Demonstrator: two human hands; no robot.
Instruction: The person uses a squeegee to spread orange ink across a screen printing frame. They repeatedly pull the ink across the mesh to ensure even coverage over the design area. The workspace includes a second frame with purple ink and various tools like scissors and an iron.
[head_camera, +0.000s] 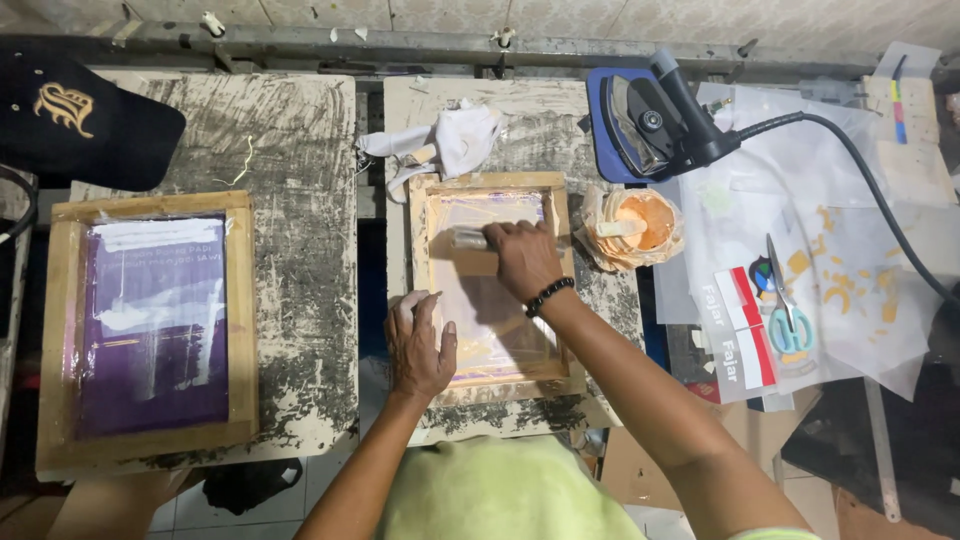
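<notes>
Two ink-smeared grey work boards lie side by side on the bench, and the work is on the right-hand one. There a small wooden-framed printing screen with a pale, glossy mesh lies flat, near the board's front edge. On the left board a larger wooden-framed screen with a purple mesh lies idle, well apart from the hands. To the right lie clear plastic sheets with orange cut-out shapes, a black iron resting on a blue pad, an orange ink pot wrapped in crinkled plastic just beside the small frame, a black cap in the far left corner, a white rag behind the frame, and blue-handled scissors.

The left hand lies flat, fingers spread, pressing on the frame's near left corner to pin it down. The right hand has its fingers curled tight around a wooden-handled squeegee, held across the mesh at the far end of the screen.

It looks to me like the ink pull is in hand, with the blade set at the top of the stroke. A clean pass would want steady, even pressure drawn toward the body, blade kept level, and the left hand holding the frame dead still so the print does not smear.
</notes>
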